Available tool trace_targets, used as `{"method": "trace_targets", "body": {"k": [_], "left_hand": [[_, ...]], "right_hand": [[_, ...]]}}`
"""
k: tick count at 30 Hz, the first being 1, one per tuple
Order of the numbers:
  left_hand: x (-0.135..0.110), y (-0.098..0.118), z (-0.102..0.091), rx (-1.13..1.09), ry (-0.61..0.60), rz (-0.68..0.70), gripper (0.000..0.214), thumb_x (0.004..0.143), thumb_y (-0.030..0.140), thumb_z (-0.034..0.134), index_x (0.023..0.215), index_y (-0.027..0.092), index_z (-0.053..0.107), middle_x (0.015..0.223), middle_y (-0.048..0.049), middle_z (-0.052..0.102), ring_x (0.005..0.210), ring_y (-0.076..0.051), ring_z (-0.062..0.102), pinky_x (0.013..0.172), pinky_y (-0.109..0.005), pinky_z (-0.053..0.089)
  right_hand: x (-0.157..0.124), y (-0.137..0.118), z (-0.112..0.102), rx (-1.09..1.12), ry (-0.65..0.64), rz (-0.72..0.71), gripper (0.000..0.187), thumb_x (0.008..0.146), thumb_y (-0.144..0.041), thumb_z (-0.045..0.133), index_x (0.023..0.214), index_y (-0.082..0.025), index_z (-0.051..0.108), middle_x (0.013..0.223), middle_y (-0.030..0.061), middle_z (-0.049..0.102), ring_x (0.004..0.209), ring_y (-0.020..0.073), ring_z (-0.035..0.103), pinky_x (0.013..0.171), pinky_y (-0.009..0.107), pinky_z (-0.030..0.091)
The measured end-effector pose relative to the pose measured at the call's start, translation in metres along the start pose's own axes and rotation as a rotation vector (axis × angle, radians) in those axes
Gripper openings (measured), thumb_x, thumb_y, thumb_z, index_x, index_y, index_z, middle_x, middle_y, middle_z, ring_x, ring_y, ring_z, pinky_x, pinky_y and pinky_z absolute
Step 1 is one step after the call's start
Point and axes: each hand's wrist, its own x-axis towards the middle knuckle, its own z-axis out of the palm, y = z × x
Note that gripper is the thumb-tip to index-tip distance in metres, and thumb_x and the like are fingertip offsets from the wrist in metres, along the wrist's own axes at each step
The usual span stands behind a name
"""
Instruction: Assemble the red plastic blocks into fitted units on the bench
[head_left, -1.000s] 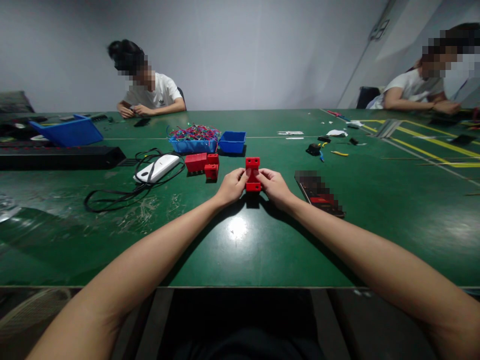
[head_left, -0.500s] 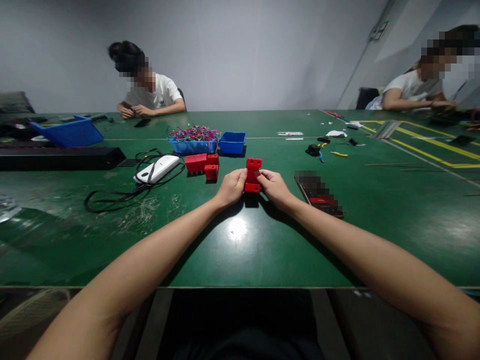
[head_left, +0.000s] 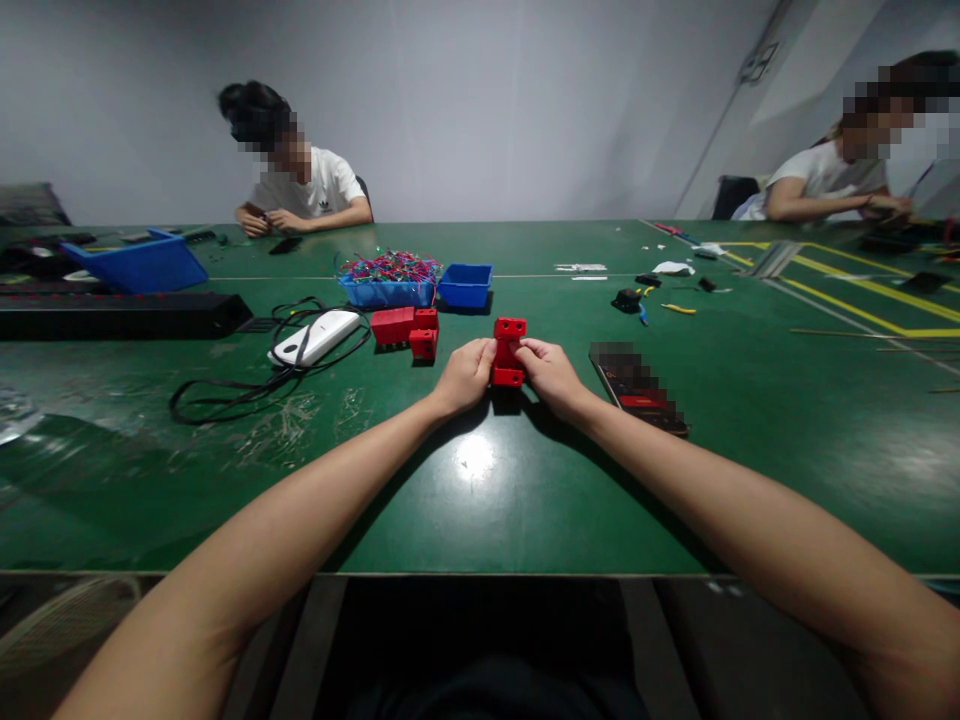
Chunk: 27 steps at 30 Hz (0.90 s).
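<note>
Between my two hands a red block-like part with round holes point(head_left: 509, 330) is held just above the green table point(head_left: 420, 500). My left hand point(head_left: 466, 372) grips its left side, the fingers closed. From the right, my right hand point(head_left: 549, 368) pinches it, thumb lying on the front. The middle of the part is partly covered by my thumbs. Several similar red blocks point(head_left: 394, 324) stand in a group to the left, beyond my left hand.
Behind are a blue bin of coloured wires point(head_left: 390, 290) and another blue bin point(head_left: 465, 285). A white power strip point(head_left: 319, 335) with black cable lies left, a phone point(head_left: 637, 390) right. Cutters with yellow-blue handles point(head_left: 643, 306) lie farther off. Two people point(head_left: 315, 190) sit across the table.
The red part and both hands have shifted very slightly to the right; the grip looks the same. At far right, a co-worker's hands have moved a little.
</note>
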Motion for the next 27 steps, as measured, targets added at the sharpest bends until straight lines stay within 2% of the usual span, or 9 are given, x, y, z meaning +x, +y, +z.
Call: {"method": "trace_targets", "body": {"k": [8, 27], "left_hand": [[0.0015, -0.0019, -0.0004, -0.051, -0.012, -0.035, 0.041, 0.099, 0.040, 0.035, 0.079, 0.016, 0.061, 0.077, -0.0051, 0.065, 0.072, -0.017, 0.058, 0.070, -0.028, 0.047], [0.0029, -0.0033, -0.0016, -0.065, -0.036, -0.052, 0.042, 0.099, 0.039, 0.035, 0.085, 0.015, 0.066, 0.083, -0.0062, 0.069, 0.077, -0.018, 0.060, 0.070, -0.027, 0.046]], "right_hand": [[-0.0006, 0.0037, -0.0028, -0.020, -0.050, -0.037, 0.050, 0.071, -0.067, 0.070, 0.080, -0.019, 0.062, 0.068, -0.0013, 0.062, 0.059, 0.0124, 0.052, 0.061, 0.028, 0.043], [-0.0013, 0.0005, -0.0034, -0.053, -0.067, -0.051, 0.048, 0.070, -0.063, 0.073, 0.084, -0.018, 0.066, 0.074, 0.0013, 0.067, 0.062, 0.0146, 0.057, 0.063, 0.030, 0.047]]}}
